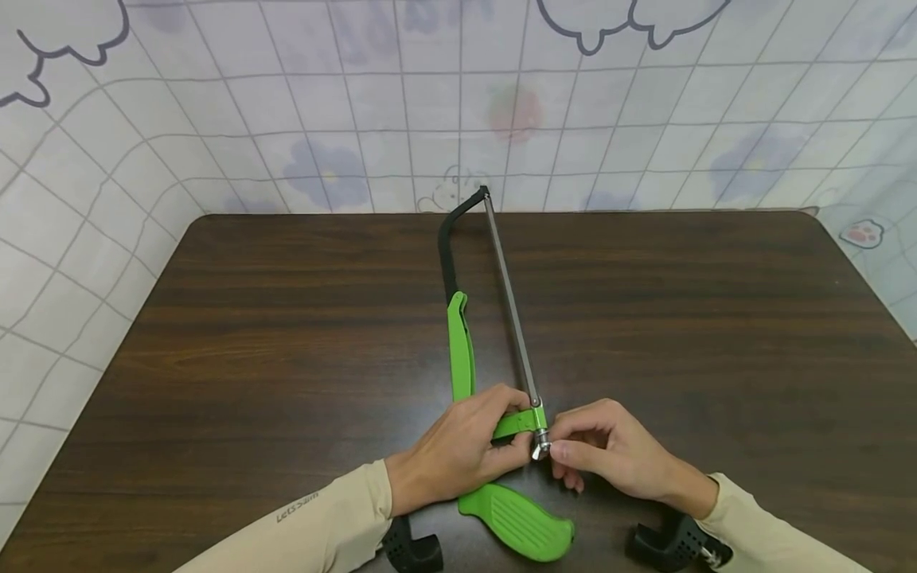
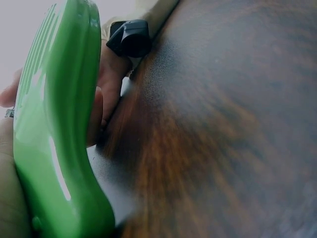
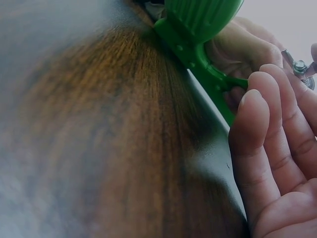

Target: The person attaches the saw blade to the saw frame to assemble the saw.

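A hacksaw with a green frame [image 1: 462, 350] and a black curved front bow [image 1: 447, 251] lies on the table, its front end pointing away from me. Its grey blade [image 1: 510, 302] runs along the right side. My left hand [image 1: 466, 438] grips the frame near its lower bracket, just above the green handle [image 1: 519, 521]. With thumb and forefinger, my right hand [image 1: 616, 450] pinches the metal wing nut [image 1: 540, 451] at the blade's near end. The right wrist view shows that wing nut [image 3: 299, 67] beyond my bent fingers [image 3: 250, 124]. The handle [image 2: 59, 124] fills much of the left wrist view.
The dark brown wooden table [image 1: 286, 318] extends around the saw. Behind it hangs a white, grid-patterned cloth [image 1: 430, 103]. Black wrist devices [image 1: 411, 549] sit under both sleeves, close to the tabletop.
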### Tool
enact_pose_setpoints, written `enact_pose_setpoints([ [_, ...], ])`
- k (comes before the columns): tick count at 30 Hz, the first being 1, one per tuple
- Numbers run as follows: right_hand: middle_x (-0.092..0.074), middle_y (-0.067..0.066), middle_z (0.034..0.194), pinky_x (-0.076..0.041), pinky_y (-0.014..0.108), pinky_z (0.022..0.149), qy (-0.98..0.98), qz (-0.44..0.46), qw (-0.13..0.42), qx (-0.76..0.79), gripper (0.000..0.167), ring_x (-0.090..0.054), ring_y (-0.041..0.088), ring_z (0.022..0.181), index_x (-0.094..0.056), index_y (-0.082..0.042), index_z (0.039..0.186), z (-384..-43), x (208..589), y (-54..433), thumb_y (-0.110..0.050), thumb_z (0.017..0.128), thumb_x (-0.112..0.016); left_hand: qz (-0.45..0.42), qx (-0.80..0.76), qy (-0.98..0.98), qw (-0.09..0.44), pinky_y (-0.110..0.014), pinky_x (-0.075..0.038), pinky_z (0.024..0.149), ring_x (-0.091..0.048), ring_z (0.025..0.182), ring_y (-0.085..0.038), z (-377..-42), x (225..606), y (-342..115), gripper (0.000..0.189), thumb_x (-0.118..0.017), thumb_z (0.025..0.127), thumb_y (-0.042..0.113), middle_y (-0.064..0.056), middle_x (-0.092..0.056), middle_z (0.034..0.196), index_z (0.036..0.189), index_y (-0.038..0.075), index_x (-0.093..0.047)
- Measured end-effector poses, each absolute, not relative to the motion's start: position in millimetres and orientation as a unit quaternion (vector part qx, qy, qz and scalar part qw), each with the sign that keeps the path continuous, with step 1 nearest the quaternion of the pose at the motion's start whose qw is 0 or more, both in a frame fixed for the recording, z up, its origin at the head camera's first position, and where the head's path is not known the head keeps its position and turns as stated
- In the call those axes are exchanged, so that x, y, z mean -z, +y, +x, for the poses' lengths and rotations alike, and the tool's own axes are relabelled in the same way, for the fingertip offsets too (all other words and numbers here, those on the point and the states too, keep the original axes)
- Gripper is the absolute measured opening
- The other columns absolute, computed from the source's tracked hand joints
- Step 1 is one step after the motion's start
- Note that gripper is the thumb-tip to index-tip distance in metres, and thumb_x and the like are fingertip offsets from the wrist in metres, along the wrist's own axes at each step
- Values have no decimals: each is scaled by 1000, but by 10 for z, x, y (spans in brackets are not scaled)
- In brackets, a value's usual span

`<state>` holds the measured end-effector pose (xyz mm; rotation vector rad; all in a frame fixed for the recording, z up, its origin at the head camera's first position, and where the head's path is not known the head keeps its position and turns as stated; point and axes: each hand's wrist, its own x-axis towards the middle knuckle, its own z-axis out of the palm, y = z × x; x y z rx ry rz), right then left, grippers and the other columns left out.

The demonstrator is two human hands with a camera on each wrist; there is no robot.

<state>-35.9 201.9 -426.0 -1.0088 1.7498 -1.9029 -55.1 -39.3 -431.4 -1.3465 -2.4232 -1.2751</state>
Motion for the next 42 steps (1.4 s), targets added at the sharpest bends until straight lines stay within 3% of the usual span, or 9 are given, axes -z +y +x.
enact_pose_setpoints([
  [22, -59, 28, 76, -57, 36, 52, 604, -328, 205, 697, 21, -59, 30, 56, -66, 14, 95, -354, 4233, 2023, 18, 97, -45, -453, 414, -786, 71, -4, -36, 63, -45, 71, 0, -566, 4319, -395, 19, -63, 96, 9, 2, -63, 95, 114, 10, -57],
  [42, -61, 24, 76, -56, 33, 49, 607, -358, 190, 684, 23, -58, 31, 55, -67, 8, 97, -359, 4256, 2010, 21, 94, -47, -455, 412, -786, 76, -3, -35, 62, -45, 70, 0, -569, 4319, -392, 20, -64, 95, 8, 3, -61, 94, 113, 10, -56],
])
